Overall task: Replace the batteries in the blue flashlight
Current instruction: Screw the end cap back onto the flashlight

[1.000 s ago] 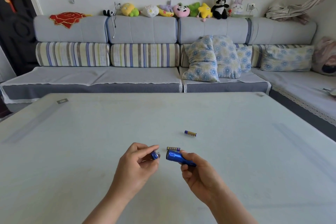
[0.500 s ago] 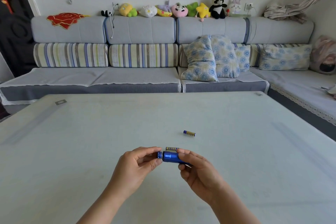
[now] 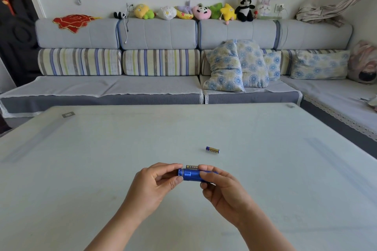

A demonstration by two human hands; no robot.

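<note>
Right now both hands are holding the flashlight (image 3: 190, 175) level, just above the table (image 3: 81, 169), in front of the person. The left hand (image 3: 152, 186) is pinching the ribbed end cap (image 3: 180, 172) between thumb and forefinger, fingers curled. The right hand (image 3: 221, 186) is gripping the barrel, fingertips (image 3: 205, 168) wrapping over the top and thumb underneath, so most of the far end is hidden. Cap and barrel are meeting in one line; whether the thread is fully home I cannot tell.

Two batteries are lying on the table. One (image 3: 192, 166) is showing just behind the flashlight, partly hidden by it. The other (image 3: 212, 149) is sitting farther off, well apart from the hands. Whether these are the old cells or spares I cannot tell.

Judging from how it looks, the flashlight is a small, rigid metal tube, light enough for fingertips alone. Its smooth, glossy barrel is likely slippery, so a firm wrap around it suits the right hand better than a tip pinch. The ribbing on the cap is giving the left fingers purchase for twisting, and that is the sensible place to take hold. The main risk is cross-threading the cap, or letting the tube roll if it gets set down.
</note>
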